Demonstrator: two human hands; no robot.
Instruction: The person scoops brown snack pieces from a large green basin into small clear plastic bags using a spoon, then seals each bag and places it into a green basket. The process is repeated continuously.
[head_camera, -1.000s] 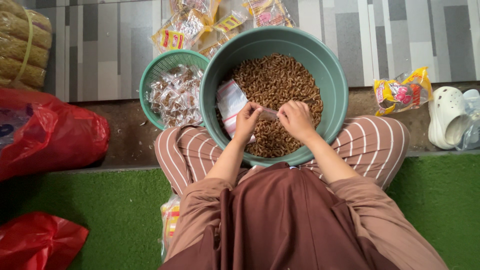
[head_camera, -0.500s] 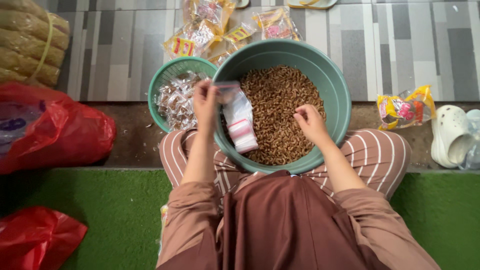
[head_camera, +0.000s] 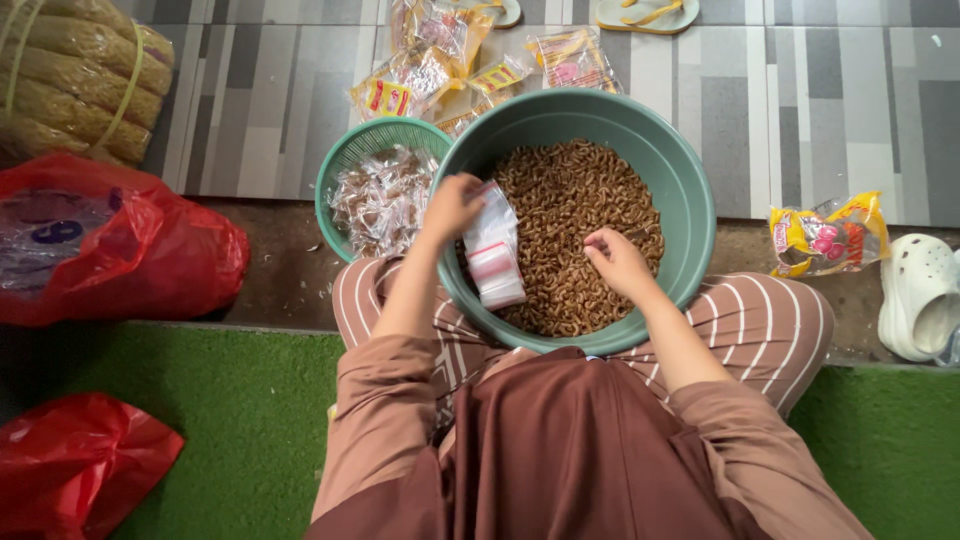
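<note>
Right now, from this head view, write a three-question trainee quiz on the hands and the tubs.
1. True or false: the left hand holds a small clear bag over the big green basin.
2. What does the right hand rest on? A) the white clog B) the brown curled snacks C) the red sack
3. Fill in: the smaller green basket, left of the basin, holds clear ____.

Key
1. True.
2. B.
3. Wrapped packets; what is inside them cannot be told.
</note>
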